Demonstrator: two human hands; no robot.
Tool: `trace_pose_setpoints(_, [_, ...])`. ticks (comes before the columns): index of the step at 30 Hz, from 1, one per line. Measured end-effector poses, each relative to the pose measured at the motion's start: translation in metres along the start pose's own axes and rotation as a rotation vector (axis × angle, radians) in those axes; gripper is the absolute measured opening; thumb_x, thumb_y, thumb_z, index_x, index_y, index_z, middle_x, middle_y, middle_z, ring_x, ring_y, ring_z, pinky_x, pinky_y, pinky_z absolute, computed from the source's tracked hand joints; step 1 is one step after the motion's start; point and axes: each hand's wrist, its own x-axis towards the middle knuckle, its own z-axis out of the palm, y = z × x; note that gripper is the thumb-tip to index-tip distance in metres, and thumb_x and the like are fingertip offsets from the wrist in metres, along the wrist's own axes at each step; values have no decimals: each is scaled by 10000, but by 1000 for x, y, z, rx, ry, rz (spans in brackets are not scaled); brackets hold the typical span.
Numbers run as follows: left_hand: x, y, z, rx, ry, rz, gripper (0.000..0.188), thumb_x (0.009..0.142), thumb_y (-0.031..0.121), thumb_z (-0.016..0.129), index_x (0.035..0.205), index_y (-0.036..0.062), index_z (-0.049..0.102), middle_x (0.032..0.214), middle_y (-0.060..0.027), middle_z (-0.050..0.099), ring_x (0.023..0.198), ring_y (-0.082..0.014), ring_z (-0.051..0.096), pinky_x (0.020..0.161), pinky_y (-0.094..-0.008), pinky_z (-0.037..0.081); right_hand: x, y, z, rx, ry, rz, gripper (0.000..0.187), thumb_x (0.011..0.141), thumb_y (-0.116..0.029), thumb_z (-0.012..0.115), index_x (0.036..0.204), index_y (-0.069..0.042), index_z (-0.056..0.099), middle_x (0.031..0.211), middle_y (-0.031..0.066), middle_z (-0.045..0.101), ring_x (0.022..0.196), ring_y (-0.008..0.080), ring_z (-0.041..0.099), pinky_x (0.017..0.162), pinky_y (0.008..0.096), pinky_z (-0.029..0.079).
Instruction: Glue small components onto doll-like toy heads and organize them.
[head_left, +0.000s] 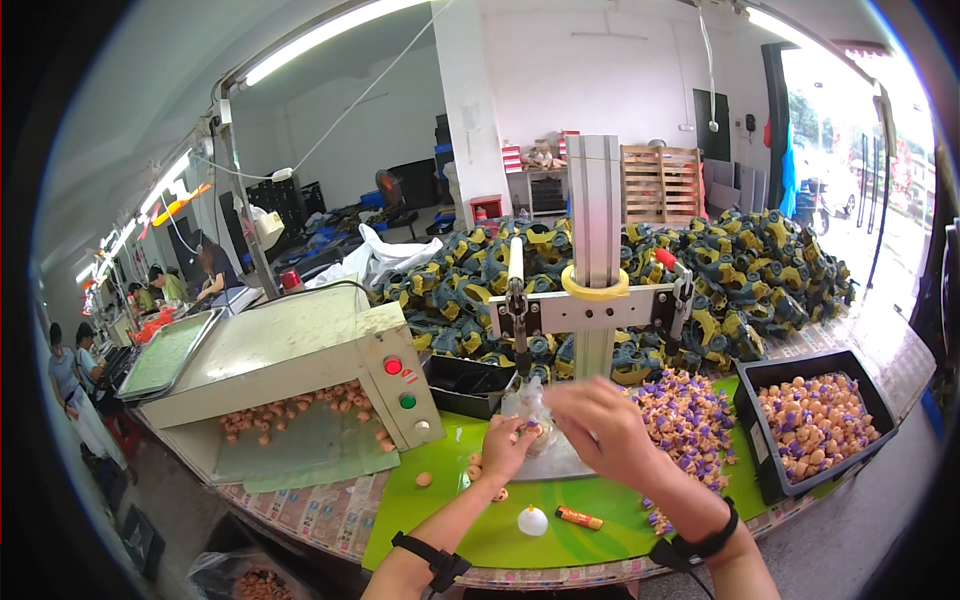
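Work looks partway: the left hand [505, 451] pinches a small round peach-coloured piece [516, 436] below the silver metal press [590, 313], the right hand [607, 428] curls beside it, grip unclear, with plain peach-coloured balls [424, 479] seemingly waiting leftward and heaped purple-and-peach pieces [685, 420] apparently done.

A large heap of grey-and-yellow plastic parts [775, 285] spreads across the middle distance, with a crumpled white plastic sheet [385, 258] beside its left end and a slatted wooden pallet [661, 184] upright behind it near a white wall [640, 85]. Farther left, a fan [388, 188] stands beyond the sheet, while several co-workers [212, 268] line a row under fluorescent tubes [165, 182]. At the right, a blue cloth [787, 185] hangs beside a bright doorway [835, 110], a motorcycle [838, 197] outside.
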Motion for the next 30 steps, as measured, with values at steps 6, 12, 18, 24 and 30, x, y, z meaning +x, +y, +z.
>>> trace_pose_setpoints(6, [0, -1, -3, 97, -51, -47, 262, 785, 264, 734, 933, 49, 706, 890, -123, 574, 720, -233, 555, 668, -337, 455, 106, 42, 49, -403, 167, 108, 544, 826, -277, 684, 1233, 43, 518, 1022, 174, 648, 932, 346, 599, 898, 416, 413])
trace_pose_setpoints(12, [1, 4, 2, 69, -44, -63, 268, 780, 249, 756, 920, 27, 704, 859, -101, 593, 703, -211, 578, 644, -313, 468, 157, 54, 31, 236, 76, 686, 1025, 738, -417, 785, 1453, 37, 209, 1271, 314, 498, 1174, 336, 544, 1009, 451, 415])
trace_pose_setpoints(18, [4, -18, 0, -128, -213, -242, 236, 815, 215, 701, 999, 70, 677, 921, -75, 617, 731, -184, 587, 671, -301, 479, 123, -22, 10, 422, -76, -122, 458, 749, -189, 757, 1168, -91, 601, 1107, 104, 616, 1053, 278, 610, 1043, 469, 361])
trace_pose_setpoints(24, [-23, -16, -25, -806, -290, -543, 265, 889, 155, 623, 1142, 97, 575, 1008, -47, 629, 837, -143, 600, 655, -268, 492, 37, -41, 11, 15, -255, -186, 381, 764, -214, 743, 1114, -105, 636, 1257, 80, 581, 1205, 248, 527, 1065, 464, 300])
trace_pose_setpoints(30, [-89, 29, -112, -1220, -346, -871, 289, 938, 127, 571, 1216, 78, 513, 1130, -52, 606, 911, -118, 604, 659, -250, 512, -52, -44, 29, 14, 31, 219, 720, 719, -191, 773, 1342, -26, 451, 1387, 198, 442, 1255, 363, 435, 1041, 447, 335])
